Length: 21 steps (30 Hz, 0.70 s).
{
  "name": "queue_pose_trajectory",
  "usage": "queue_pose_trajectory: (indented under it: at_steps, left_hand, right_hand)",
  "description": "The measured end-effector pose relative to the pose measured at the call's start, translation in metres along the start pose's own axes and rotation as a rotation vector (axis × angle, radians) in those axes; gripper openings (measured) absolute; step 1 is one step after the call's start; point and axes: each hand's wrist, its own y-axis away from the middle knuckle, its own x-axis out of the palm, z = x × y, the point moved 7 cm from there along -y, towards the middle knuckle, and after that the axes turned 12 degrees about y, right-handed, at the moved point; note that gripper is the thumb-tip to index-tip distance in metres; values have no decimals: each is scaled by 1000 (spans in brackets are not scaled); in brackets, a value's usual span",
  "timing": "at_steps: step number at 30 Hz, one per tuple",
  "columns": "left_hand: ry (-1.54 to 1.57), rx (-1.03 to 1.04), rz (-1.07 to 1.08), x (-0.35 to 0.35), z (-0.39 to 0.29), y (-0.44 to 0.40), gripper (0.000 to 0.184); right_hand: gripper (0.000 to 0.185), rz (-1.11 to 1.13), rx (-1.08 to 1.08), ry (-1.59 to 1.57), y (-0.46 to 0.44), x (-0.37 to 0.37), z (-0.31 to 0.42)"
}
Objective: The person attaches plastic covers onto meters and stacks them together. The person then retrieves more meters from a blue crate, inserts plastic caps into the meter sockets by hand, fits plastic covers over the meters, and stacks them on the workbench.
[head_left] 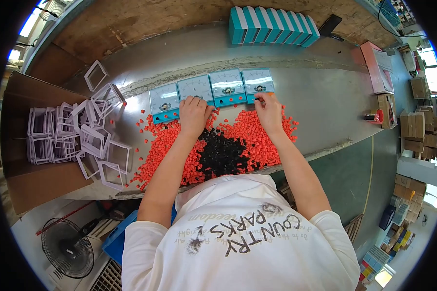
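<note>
Four meters (226, 80); left hand (194, 114) and right hand (269, 111) grip part-curled, contents unclear; careless brushing could scatter loose red pieces (260, 133).

"COUNTRY PARKS" in dark capitals across the white T-shirt (238, 242).
Paler print on the same shirt includes "Go to the" and, as far as the blur allows, "eedom"; the scales on the analog meters (224, 83) and the label on the fan (69, 252) are too small to read.
</note>
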Motion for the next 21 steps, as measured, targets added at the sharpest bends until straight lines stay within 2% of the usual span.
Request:
queue_pose_trajectory:
  at_steps: [1, 3, 4, 6, 13, 16, 20, 21]
  left_hand:
    - [-4, 0, -1, -1, 0, 0, 14]
    - [-2, 14, 0, 0, -2, 1, 14]
    - [-3, 15, -2, 0, -2, 2, 14]
    - [8, 75, -39, -2, -7, 4, 13]
    - [50, 45, -41, 2, -10, 4, 13]
    - [45, 70, -46, 1, -14, 5, 15]
    - [129, 116, -6, 3, -39, 12, 16]
    - [146, 130, 63, 12, -43, 16, 15]
  right_hand:
    - [11, -1, -2, -4, -3, -1, 3]
    - [10, -33, -143, 255, -5, -2, 16]
    - [10, -34, -144, 255, -7, -1, 16]
    - [7, 35, -208, 431, -9, 9, 18]
    - [8, 89, -223, 570, -11, 19, 17]
    - [4, 47, -303, 570, -8, 19, 24]
    - [5, 57, -356, 629, -9, 22, 23]
    - [5, 57, -373, 648, -9, 23, 23]
